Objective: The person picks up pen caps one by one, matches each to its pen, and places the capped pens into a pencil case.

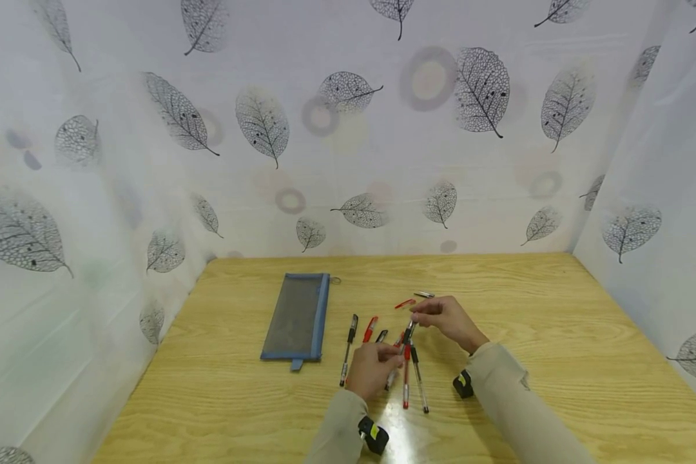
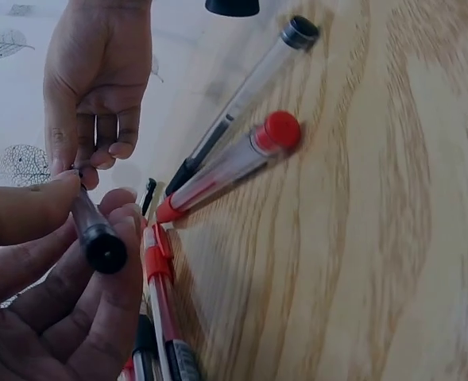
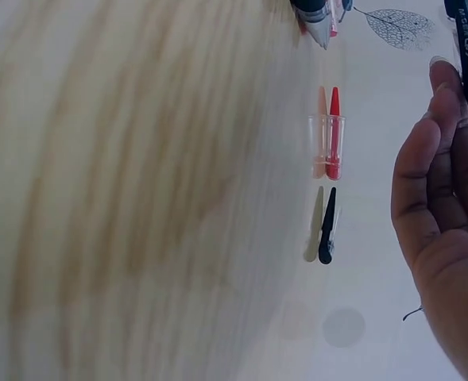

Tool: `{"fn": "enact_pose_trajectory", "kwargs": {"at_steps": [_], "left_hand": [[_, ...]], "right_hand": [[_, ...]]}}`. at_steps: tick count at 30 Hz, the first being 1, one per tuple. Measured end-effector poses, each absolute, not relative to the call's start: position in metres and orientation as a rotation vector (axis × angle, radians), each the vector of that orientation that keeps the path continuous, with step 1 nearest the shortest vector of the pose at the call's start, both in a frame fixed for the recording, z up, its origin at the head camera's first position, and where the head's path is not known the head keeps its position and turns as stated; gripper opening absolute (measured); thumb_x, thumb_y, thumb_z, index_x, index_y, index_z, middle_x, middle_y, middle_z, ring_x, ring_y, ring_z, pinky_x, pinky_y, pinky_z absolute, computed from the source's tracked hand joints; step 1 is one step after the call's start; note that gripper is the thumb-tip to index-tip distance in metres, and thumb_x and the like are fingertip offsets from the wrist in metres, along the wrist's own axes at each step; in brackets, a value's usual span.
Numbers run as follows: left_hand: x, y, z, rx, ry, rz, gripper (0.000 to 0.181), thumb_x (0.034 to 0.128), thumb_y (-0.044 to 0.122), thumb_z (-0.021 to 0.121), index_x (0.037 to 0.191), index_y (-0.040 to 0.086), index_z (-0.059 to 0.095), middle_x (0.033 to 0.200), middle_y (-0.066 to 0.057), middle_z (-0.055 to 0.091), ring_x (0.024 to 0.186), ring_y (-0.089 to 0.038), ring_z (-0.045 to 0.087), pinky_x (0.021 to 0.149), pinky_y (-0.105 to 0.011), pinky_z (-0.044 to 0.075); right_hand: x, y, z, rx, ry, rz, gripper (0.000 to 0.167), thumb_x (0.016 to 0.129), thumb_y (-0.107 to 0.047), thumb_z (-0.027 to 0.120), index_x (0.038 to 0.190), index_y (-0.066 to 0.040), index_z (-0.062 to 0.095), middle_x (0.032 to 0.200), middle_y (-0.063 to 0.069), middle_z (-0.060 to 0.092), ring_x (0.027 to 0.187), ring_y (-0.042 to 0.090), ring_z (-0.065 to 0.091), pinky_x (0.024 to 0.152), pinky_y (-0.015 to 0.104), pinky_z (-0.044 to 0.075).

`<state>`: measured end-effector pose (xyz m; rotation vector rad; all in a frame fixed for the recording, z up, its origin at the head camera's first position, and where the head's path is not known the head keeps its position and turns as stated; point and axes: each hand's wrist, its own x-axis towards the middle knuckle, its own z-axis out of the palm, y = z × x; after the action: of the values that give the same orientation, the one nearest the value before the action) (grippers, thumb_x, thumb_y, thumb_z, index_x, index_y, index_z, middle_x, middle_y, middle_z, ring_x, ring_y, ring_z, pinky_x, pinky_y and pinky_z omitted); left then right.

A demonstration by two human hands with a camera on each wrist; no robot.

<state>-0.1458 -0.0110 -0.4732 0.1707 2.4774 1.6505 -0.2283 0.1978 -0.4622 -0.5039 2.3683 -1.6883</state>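
Raised over the table, a black pen (image 1: pixel 408 332) is held between both hands. Its clear barrel (image 2: pixel 93 222) is pinched by the left hand (image 1: pixel 372 369) (image 2: pixel 51 278), black end toward the left wrist camera. The right hand (image 1: pixel 449 322) (image 2: pixel 98 87) pinches the other end; the right wrist view has black lettered plastic (image 3: pixel 466 55) at the fingertips of that hand (image 3: pixel 456 198). Below the hands lie a red pen (image 1: pixel 406 380) (image 2: pixel 234 167) and a black pen (image 1: pixel 420 380) (image 2: pixel 241 103). More red and black pens lie beside the left hand, partly hidden by it.
Left of the pens, a grey mesh pouch with blue edging (image 1: pixel 294 316) lies flat. Beyond the right hand are a red cap (image 1: pixel 405 303) (image 3: pixel 334 139) and a black-and-clear cap (image 1: pixel 424 294) (image 3: pixel 327 230). A patterned sheet (image 1: pixel 348 148) stands behind the wooden table (image 1: pixel 238 412).
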Motion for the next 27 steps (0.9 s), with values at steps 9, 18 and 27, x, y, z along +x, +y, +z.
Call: {"fn": "enact_pose_trajectory", "kwargs": {"at_steps": [9,18,27], "left_hand": [[-0.146,-0.012,-0.474,0.244,2.69,1.456,0.009,0.0873,0.018,0.072,0.09,0.01,0.075,0.079,0.006,0.068,0.069,-0.006,0.058,0.058,-0.026,0.049],[-0.143,-0.011,-0.47,0.237,2.851,1.26,0.006,0.0833,0.011,0.075,0.086,0.006,0.073,0.072,0.003,0.065,0.062,-0.008,0.058,0.054,-0.026,0.048],[-0.143,-0.01,-0.469,0.19,2.952,1.106,0.008,0.0828,0.012,0.076,0.089,0.007,0.075,0.074,0.001,0.067,0.064,-0.01,0.06,0.054,-0.027,0.049]], "right_hand": [[-0.234,0.192,-0.467,-0.491,2.383,-1.604,0.03,0.09,-0.014,0.069,0.108,0.01,0.066,0.097,0.012,0.069,0.089,0.021,0.066,0.081,0.041,0.054],[-0.237,0.182,-0.467,-0.493,2.43,-1.505,0.029,0.09,-0.015,0.069,0.109,0.007,0.068,0.104,0.015,0.068,0.093,0.022,0.065,0.08,0.042,0.053],[-0.244,0.171,-0.469,-0.526,2.509,-1.385,0.018,0.089,-0.011,0.069,0.1,0.003,0.072,0.096,0.008,0.07,0.085,0.016,0.064,0.076,0.035,0.054]]}}
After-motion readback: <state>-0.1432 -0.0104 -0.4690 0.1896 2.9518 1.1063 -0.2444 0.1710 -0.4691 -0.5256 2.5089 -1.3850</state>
